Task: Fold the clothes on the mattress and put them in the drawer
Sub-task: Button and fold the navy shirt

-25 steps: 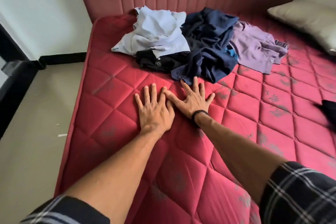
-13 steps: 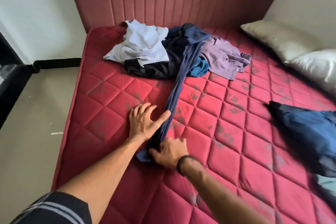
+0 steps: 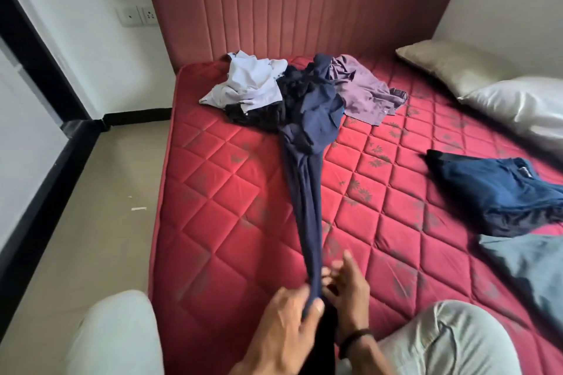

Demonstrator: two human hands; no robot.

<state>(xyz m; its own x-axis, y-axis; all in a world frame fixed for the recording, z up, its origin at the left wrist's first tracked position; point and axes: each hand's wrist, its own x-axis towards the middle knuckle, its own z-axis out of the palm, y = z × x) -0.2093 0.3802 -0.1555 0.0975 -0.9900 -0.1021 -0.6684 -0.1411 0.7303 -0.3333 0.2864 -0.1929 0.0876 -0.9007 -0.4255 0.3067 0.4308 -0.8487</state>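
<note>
I see my left hand [image 3: 286, 316] pinching the near end of the navy garment [image 3: 307, 192], which stretches taut across the red mattress [image 3: 213, 192] from the clothes pile [image 3: 292, 91] by the headboard; my right hand [image 3: 344, 286] hovers beside it, fingers loosely spread, holding nothing I can make out

The person wears pale grey trousers [image 3: 451, 341] and a black band [image 3: 353, 339] on the right wrist.
</note>
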